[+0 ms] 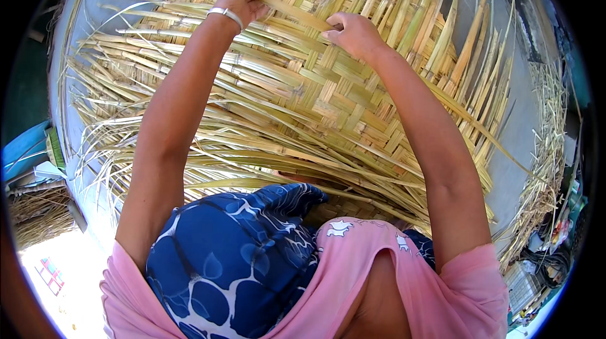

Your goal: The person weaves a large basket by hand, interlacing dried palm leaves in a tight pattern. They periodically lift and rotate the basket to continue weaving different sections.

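Head view: left hand at eleven o'clock, grip pinched on one long leaf strip; right hand at twelve, fingers curled onto same strip, over woven mat on floor.

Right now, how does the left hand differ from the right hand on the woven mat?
The left hand wears a silver bangle at the wrist; the right hand has a bare wrist. The left hand reaches farther up the woven mat, while the right hand sits nearer. The left hand pinches the upper end of a long strip; the right hand grips its lower part. Both hold the same strip.
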Demonstrator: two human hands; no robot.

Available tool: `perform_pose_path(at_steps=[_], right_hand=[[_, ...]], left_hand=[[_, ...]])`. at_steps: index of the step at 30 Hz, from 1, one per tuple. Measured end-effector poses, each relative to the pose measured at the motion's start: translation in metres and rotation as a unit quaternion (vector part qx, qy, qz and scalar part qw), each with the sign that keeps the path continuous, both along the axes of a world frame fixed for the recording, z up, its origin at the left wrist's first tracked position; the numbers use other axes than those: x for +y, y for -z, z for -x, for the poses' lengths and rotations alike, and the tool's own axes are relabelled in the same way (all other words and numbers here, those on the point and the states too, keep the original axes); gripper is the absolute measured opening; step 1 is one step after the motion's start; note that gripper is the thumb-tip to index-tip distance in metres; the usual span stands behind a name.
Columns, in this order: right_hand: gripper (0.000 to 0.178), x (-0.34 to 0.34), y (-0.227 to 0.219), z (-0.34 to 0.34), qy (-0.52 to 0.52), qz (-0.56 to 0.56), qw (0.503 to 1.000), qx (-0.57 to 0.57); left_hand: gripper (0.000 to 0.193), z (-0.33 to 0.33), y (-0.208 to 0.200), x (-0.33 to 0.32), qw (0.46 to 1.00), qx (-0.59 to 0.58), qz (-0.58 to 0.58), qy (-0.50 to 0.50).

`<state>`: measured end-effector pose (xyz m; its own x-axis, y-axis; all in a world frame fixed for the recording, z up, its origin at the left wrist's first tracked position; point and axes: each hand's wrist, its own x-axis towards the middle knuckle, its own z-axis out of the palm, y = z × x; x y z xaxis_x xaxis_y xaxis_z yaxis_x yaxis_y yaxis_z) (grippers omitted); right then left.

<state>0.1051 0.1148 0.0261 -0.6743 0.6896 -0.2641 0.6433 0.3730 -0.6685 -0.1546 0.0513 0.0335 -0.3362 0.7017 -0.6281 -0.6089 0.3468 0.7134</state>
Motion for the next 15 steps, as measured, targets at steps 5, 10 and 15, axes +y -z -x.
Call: perform_pose_path(at_steps=[5,10,15], right_hand=[[0.031,-0.009,-0.024,0.010,0.024,-0.027,0.997,-0.065],[0.027,-0.018,-0.021,0.010,0.096,-0.080,0.992,-0.022],[0.027,-0.023,-0.011,0.015,0.185,-0.115,0.976,0.002]], left_hand=[[0.033,-0.009,-0.018,0.037,0.995,0.049,-0.031,0.078],[0.062,-0.051,-0.029,0.056,0.947,0.167,-0.051,0.269],[0.068,-0.075,-0.012,0.059,0.920,0.202,0.020,0.336]])
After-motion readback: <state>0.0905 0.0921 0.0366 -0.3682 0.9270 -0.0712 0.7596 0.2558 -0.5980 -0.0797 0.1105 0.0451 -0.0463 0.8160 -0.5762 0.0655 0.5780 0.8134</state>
